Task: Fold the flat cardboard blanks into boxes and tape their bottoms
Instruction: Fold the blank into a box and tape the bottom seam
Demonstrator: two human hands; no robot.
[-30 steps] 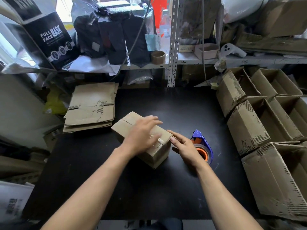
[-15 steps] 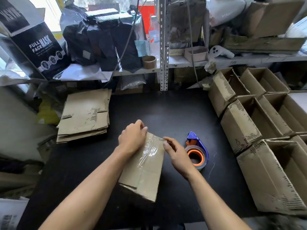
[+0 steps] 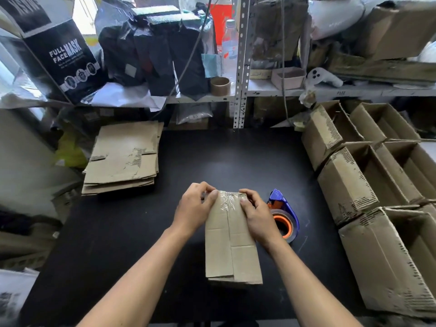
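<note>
both hands hold a cardboard box (image 3: 232,241) over the black table (image 3: 132,244), the left hand (image 3: 193,210) and right hand (image 3: 256,214) curled over its far, taped end. just right of the right grip lies a tape dispenser (image 3: 284,217); a stack of flat blanks (image 3: 125,159) sits far left of the left grip, and folded boxes (image 3: 368,185) stand well to the right.

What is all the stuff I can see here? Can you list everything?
box being made: one, brown, table middle, clear tape on its far end
flat blanks: a stack, brown, table's far left
tape dispenser: one, blue with orange core, right of the box
finished boxes: several, brown, open, right side
table: one, black
empty tape core: one, brown, on shelf
mask carton: one, black, shelf left
left hand: holds the box's far left edge
right hand: holds its far right edge
</note>
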